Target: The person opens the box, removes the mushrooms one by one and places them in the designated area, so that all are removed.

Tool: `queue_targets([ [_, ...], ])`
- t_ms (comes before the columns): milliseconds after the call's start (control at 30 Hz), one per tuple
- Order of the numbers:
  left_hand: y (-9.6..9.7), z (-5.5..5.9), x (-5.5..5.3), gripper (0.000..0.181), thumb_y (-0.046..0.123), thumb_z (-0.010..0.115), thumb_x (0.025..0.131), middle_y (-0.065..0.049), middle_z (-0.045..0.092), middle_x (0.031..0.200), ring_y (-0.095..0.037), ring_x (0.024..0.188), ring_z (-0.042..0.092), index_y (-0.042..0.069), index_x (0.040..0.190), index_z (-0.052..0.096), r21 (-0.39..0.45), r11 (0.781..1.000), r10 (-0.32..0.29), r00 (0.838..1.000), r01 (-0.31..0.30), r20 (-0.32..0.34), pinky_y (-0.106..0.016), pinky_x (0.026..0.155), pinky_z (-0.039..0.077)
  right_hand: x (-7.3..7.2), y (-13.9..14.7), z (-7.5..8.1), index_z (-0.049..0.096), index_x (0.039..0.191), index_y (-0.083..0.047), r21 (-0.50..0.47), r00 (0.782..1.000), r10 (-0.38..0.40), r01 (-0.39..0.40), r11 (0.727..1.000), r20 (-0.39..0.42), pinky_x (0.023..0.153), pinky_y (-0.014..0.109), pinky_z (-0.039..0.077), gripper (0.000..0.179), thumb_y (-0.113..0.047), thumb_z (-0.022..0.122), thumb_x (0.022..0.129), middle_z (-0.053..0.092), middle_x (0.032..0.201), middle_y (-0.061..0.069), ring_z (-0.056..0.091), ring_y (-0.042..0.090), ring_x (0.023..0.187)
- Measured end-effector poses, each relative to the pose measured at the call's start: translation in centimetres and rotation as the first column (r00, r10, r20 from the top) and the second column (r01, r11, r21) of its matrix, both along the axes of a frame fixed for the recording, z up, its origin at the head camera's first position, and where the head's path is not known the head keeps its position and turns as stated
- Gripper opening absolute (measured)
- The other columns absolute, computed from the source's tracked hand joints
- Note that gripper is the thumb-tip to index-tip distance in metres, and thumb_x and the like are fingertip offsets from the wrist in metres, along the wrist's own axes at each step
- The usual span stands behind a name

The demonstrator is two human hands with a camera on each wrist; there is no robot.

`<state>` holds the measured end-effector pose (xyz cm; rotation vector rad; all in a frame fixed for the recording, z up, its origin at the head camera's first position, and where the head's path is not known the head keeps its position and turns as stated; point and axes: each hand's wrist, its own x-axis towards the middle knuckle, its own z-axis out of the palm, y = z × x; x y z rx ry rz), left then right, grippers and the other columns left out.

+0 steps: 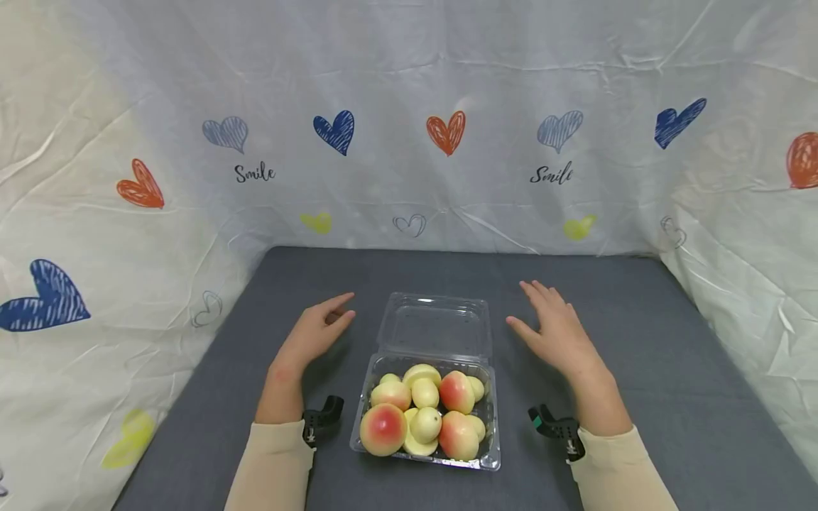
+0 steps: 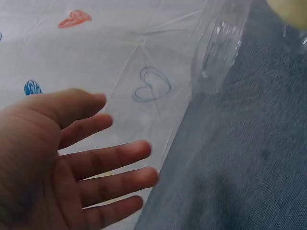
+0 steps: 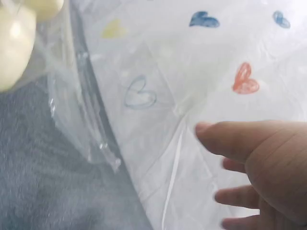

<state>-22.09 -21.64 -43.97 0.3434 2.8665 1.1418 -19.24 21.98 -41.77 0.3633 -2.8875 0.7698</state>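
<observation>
A clear plastic clamshell box (image 1: 491, 415) lies on the dark cloth with its lid (image 1: 436, 326) folded back, away from me. Inside are several pieces of pale yellow and red-blushed fruit (image 1: 383, 429), some round like peaches, others smaller and plain yellow. My left hand (image 1: 317, 330) is held to the left of the lid, fingers extended and nothing in it. On the other side, my right hand (image 1: 554, 332) hovers with spread fingers, also holding nothing. The wrist views show both the left hand (image 2: 72, 158) and the right hand (image 3: 259, 172) apart from the box.
Dark grey cloth (image 1: 319, 273) covers the table. A white sheet printed with hearts and "Smile" (image 1: 396, 85) hangs behind it and along both sides. Each wrist carries a black camera mount, one on the left (image 1: 322, 419) and one on the right (image 1: 556, 429).
</observation>
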Motion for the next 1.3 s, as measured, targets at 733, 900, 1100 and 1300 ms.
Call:
queue_targets([
  [733, 2.9, -0.2, 0.3, 0.064, 0.029, 0.07, 0.1, 0.001, 0.07, 0.097, -0.025, 0.084, 0.064, 0.009, 0.155, 0.045, 0.112, 0.964, -0.264, 0.899, 0.239, 0.35, -0.045, 0.08, 0.05, 2.5, -4.8, 1.1, 0.061, 0.139, -0.005, -0.174, 0.862, 0.45, -0.419, 0.891, 0.231, 0.085, 0.046, 0.054, 0.053, -0.013, 0.08, 0.091, 0.066, 0.108, 0.002, 0.062, 0.021, 0.097],
  [900, 2.9, -0.4, 0.2, 0.063, 0.025, 0.069, 0.1, -0.002, 0.073, 0.094, -0.024, 0.081, 0.064, 0.008, 0.155, 0.045, 0.163, 0.947, -0.32, 0.872, 0.278, 0.37, -0.046, 0.081, 0.051, 2.8, -6.1, 0.6, 0.066, 0.133, -0.005, -0.176, 0.804, 0.524, -0.493, 0.852, 0.282, 0.084, 0.04, 0.055, 0.047, -0.007, 0.078, 0.088, 0.068, 0.113, 0.002, 0.064, 0.02, 0.096],
  [1100, 3.2, -0.4, 0.3, 0.053, 0.016, 0.066, 0.1, -0.006, 0.074, 0.088, -0.029, 0.075, 0.063, 0.007, 0.15, 0.053, 0.189, 0.932, -0.359, 0.853, 0.308, 0.379, -0.044, 0.075, 0.05, 3.6, -7.0, 0.3, 0.076, 0.118, -0.011, -0.069, 0.787, 0.589, -0.588, 0.806, 0.183, 0.072, 0.03, 0.049, 0.048, 0.01, 0.067, 0.077, 0.063, 0.098, -0.003, 0.059, 0.017, 0.082],
  [1300, 3.3, 0.0, 0.5, 0.04, 0.013, 0.065, 0.1, -0.005, 0.074, 0.086, -0.029, 0.074, 0.062, 0.005, 0.138, 0.064, 0.193, 0.93, -0.366, 0.841, 0.313, 0.399, -0.043, 0.073, 0.052, 4.6, -8.1, 0.6, 0.078, 0.117, -0.016, 0.058, 0.82, 0.544, -0.56, 0.826, 0.175, 0.083, 0.038, 0.054, 0.044, 0.009, 0.07, 0.082, 0.072, 0.103, -0.002, 0.066, 0.017, 0.093],
])
